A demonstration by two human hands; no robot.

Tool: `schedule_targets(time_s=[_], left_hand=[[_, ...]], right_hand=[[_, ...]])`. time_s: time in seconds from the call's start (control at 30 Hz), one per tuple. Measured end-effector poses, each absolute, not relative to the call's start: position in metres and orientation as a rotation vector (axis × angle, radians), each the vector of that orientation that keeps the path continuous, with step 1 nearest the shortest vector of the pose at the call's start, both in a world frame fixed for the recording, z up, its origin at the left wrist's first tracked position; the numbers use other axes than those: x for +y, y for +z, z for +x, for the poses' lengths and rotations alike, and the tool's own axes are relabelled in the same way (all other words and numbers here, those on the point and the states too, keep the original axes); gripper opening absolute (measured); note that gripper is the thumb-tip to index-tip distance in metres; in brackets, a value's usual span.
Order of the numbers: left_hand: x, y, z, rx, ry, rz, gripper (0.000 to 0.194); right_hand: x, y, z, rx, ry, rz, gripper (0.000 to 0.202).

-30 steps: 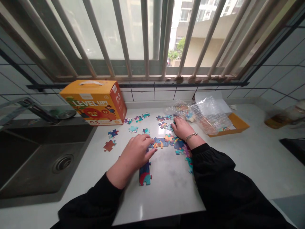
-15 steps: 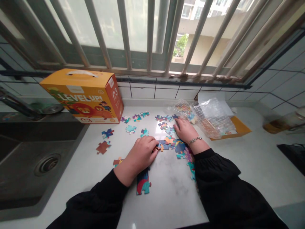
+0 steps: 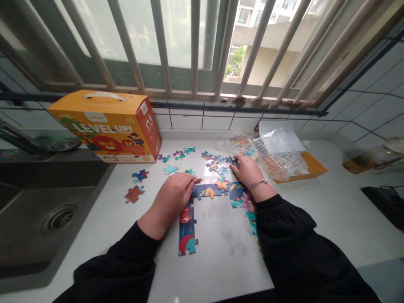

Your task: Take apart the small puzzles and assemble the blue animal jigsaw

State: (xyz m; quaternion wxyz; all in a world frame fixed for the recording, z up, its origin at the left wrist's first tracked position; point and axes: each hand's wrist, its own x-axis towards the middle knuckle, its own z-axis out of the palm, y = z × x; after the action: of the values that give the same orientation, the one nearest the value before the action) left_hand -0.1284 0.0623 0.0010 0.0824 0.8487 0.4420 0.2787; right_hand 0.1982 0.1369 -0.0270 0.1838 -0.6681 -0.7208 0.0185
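Near the middle of the counter, my left hand (image 3: 174, 198) is closed, pinching a brownish-orange puzzle piece (image 3: 198, 181) whose edge shows past the fingertips. It hovers over the upper left corner of a joined puzzle border. The border's left strip (image 3: 187, 231) is dark blue and red. Its top strip (image 3: 203, 190) carries an orange piece (image 3: 222, 184), and its right strip (image 3: 251, 218) runs partly under my right sleeve. My right hand (image 3: 248, 170) rests with thumb and forefinger apart, the tips by a dark blue puzzle piece (image 3: 230, 160) among several loose ones.
An orange LEVEL UP! box (image 3: 107, 126) stands at the back left beside a dark sink (image 3: 28, 210). Loose pieces, including a brown one (image 3: 134, 194), lie left of the border. Clear plastic packaging (image 3: 274, 153) and an orange tray (image 3: 311, 168) sit at the back right.
My left hand has moved left and lifted slightly, uncovering the left strip and showing the piece in its fingers. My right hand has stayed nearly in place. The view has shifted a little.
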Motion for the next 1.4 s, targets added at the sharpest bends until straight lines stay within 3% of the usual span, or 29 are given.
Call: schedule_targets(time_s=[0.27,0.43,0.6,0.83,0.93,1.1,1.4], left_hand=[[0.060,0.017,-0.157,1.585,1.071,2.198,0.028],[0.060,0.017,-0.156,1.641,1.035,2.043,0.020],[0.058,0.018,-0.153,1.503,1.013,1.977,0.019],[0.056,0.017,-0.153,1.309,0.903,2.102,0.026],[0.057,0.015,-0.152,1.315,0.903,2.155,0.037],[0.058,0.013,-0.148,1.344,0.804,2.177,0.040],[0.059,0.008,-0.144,1.315,0.621,2.185,0.037]], right_hand=[[0.139,-0.029,0.205,-1.969,0.190,-1.744,0.046],[0.133,-0.017,0.199,-1.937,0.292,-1.758,0.023],[0.119,0.003,0.193,-1.815,0.424,-1.780,0.018],[0.070,0.015,0.156,-1.565,1.305,-1.384,0.045],[0.049,0.006,0.131,-1.635,1.485,-1.311,0.055],[0.035,-0.009,0.110,-1.710,1.607,-1.292,0.025],[0.036,-0.008,0.110,-1.828,1.437,-1.338,0.014]])
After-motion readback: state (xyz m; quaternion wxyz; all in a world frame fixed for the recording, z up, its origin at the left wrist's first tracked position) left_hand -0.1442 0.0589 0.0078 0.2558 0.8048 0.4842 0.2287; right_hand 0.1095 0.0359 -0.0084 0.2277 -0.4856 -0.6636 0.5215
